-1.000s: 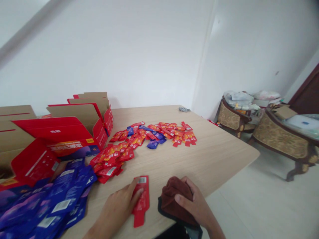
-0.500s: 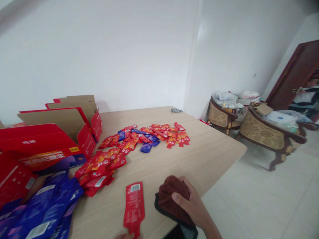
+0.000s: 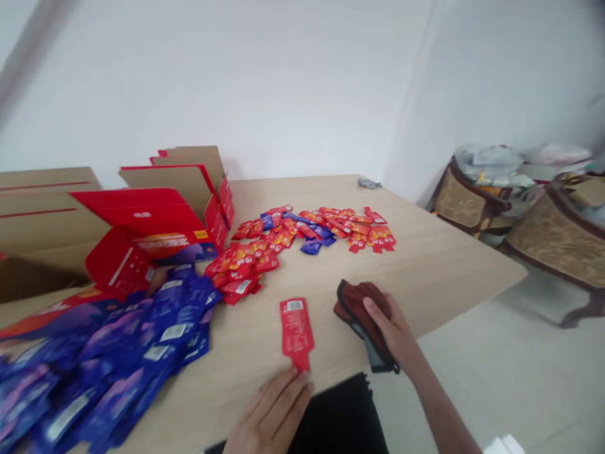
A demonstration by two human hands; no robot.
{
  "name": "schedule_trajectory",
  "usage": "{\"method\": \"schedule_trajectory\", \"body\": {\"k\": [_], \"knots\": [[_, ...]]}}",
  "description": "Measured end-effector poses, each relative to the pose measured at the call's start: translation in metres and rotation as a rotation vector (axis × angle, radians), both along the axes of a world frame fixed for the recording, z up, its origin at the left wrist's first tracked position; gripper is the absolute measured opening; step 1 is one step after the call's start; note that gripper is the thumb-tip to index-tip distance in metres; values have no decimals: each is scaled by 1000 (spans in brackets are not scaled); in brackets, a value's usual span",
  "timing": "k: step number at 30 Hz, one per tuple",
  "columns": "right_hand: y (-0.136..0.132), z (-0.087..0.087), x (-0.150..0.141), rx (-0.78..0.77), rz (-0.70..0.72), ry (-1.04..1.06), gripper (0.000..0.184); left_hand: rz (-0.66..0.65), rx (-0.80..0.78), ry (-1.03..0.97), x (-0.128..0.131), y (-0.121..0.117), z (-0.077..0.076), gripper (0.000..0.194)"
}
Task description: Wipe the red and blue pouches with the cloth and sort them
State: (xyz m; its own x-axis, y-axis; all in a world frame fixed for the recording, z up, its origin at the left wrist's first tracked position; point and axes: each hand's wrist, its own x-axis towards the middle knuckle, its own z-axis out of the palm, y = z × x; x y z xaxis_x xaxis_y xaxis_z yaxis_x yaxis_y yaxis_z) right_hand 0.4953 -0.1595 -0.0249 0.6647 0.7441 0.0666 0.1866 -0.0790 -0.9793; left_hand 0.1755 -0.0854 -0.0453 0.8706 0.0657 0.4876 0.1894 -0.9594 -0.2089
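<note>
A single red sachet (image 3: 297, 331) with a barcode lies flat on the table, its narrow end towards me. My left hand (image 3: 271, 416) has its fingertips on that narrow end, gripping or pinning it; the thumb is hidden. Bunched in my right hand (image 3: 390, 325) is a brown cloth (image 3: 362, 306) with a black edge and a grey part hanging below. It rests at the table's right side, to the right of the sachet and apart from it.
Blue sachets (image 3: 142, 353) pile up at the left, with red sachets (image 3: 243, 268) beyond them. Mixed red and blue sachets spread further back. Opened red cartons (image 3: 179, 243) stand at the left. Loaded armchairs (image 3: 466, 195) are past the table's right edge (image 3: 472, 296).
My view has turned left and down, showing more of the cartons and blue sachets. More of my left hand is visible at the red sachet. The cloth has turned in my right hand.
</note>
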Motion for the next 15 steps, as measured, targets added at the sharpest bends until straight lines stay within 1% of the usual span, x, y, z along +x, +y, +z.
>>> {"method": "schedule_trajectory", "body": {"k": [2, 5, 8, 10, 12, 13, 15], "knots": [[2, 0, 4, -39, -21, -21, 59, 5, -88, 26, 0, -6, 6, 43], [5, 5, 7, -96, -55, -92, 59, 57, -210, 65, 2, -13, 10, 43], [10, 17, -1, -87, -55, -242, 55, 88, -253, 94, 5, -17, 11, 48], [16, 26, -14, -64, -5, -360, 51, 85, -260, 65, 7, -18, 10, 48], [23, 30, -31, -26, 126, -503, 44, 83, -265, 26, 8, -18, 9, 45], [27, 30, -40, -6, 231, -582, 39, 84, -268, 6, 9, -18, 8, 43], [37, 27, -57, 22, 488, -747, 28, 91, -276, -37, 10, -18, 6, 39]]}}
